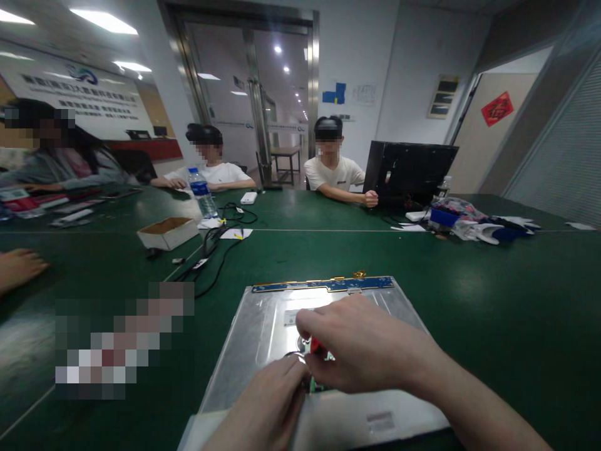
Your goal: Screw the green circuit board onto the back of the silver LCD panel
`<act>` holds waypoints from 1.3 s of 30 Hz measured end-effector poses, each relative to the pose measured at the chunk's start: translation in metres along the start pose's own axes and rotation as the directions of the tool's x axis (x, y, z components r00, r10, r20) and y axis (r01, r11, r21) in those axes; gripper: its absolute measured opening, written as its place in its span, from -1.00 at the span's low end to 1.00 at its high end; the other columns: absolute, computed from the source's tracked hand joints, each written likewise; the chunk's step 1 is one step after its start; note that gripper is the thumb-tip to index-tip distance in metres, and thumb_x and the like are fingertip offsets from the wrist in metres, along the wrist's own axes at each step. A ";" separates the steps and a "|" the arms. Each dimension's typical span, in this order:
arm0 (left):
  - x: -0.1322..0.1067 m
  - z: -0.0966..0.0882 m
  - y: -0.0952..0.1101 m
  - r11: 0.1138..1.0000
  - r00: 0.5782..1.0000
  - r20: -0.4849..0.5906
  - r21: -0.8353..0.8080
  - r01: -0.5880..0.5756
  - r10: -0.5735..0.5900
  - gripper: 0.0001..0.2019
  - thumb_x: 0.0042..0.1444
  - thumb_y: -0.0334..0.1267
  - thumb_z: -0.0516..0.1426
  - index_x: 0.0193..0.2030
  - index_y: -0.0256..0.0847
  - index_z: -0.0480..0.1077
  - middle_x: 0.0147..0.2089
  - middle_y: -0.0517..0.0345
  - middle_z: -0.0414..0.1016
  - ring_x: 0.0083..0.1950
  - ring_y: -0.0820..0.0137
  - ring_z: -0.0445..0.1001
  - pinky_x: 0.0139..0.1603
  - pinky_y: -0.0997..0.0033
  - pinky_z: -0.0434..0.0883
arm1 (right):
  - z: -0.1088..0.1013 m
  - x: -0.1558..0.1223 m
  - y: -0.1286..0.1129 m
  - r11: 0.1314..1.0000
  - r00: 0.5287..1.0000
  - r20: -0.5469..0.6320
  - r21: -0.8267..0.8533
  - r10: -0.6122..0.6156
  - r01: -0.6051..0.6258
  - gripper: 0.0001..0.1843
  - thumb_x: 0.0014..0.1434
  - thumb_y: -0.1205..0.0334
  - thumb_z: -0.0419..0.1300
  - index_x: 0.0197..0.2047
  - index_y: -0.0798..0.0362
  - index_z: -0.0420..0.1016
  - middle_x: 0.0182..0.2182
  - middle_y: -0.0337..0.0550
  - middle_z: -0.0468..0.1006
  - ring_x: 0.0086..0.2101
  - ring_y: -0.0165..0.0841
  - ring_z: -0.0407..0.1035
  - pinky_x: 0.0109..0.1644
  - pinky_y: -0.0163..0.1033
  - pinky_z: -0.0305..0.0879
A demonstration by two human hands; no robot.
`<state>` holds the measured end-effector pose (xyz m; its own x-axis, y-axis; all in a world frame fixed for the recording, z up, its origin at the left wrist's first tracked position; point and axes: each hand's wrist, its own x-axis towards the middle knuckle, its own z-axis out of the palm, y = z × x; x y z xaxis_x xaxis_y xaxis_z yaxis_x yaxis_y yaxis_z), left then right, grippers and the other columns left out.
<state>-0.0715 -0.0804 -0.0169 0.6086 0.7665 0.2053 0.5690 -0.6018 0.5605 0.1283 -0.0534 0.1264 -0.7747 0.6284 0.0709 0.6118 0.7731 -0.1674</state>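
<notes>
A flat metal-backed display panel (244,335) lies on the table in front of me, with a blue circuit board strip (323,285) along its far edge. Over the middle of the panel, my right hand (350,341) is closed around a small red object (318,346), mostly hidden by the fingers; its kind is unclear. Close beside it, my left hand (275,391) is low on the panel, its fingers pressed together; what they grip is hidden. Part of a green circuit board (323,383) shows under my hands.
An open cardboard box (169,234), black cables (206,250) and a water bottle (201,193) stand left of centre. Across the table sit several people, one behind a black monitor (408,172). Plastic bags (462,219) lie at right. Another person's hand (21,269) rests at left.
</notes>
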 end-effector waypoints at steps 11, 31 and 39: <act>0.000 -0.001 0.004 0.997 0.999 -0.020 0.076 -0.026 0.028 -0.79 0.21 -0.44 -0.05 -0.18 -0.15 0.38 -0.16 0.04 0.54 -0.14 0.25 0.53 -0.14 0.29 0.47 | 0.001 0.002 0.001 0.995 0.999 0.011 -0.089 0.045 -0.043 -0.64 0.34 -0.09 0.12 -0.19 0.05 0.48 -0.43 -0.13 0.63 -0.47 -0.30 0.45 -0.45 -0.29 -0.04; 0.000 -0.002 0.004 0.996 1.000 0.014 0.094 -0.003 0.002 -0.77 0.25 -0.42 -0.04 -0.10 -0.15 0.39 -0.15 0.04 0.53 -0.17 0.25 0.52 -0.14 0.31 0.46 | -0.005 -0.002 0.003 1.000 0.997 0.069 0.009 -0.028 0.027 -0.78 0.22 0.20 0.22 -0.06 0.04 0.43 -0.33 -0.18 0.65 -0.39 -0.29 0.50 -0.46 -0.27 -0.04; 0.000 0.001 0.000 0.996 1.000 0.009 0.090 -0.009 0.009 -0.82 0.28 -0.38 -0.04 -0.16 -0.15 0.37 -0.17 0.05 0.52 -0.19 0.28 0.52 -0.17 0.33 0.45 | -0.005 -0.004 0.004 0.999 0.998 0.048 0.024 -0.040 0.039 -0.65 0.19 0.08 0.28 -0.01 0.04 0.41 -0.26 -0.13 0.66 -0.36 -0.26 0.50 -0.46 -0.26 -0.02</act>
<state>-0.0709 -0.0806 -0.0183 0.6186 0.7592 0.2024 0.6105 -0.6266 0.4844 0.1342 -0.0524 0.1302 -0.8054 0.5920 0.0303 0.5771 0.7947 -0.1882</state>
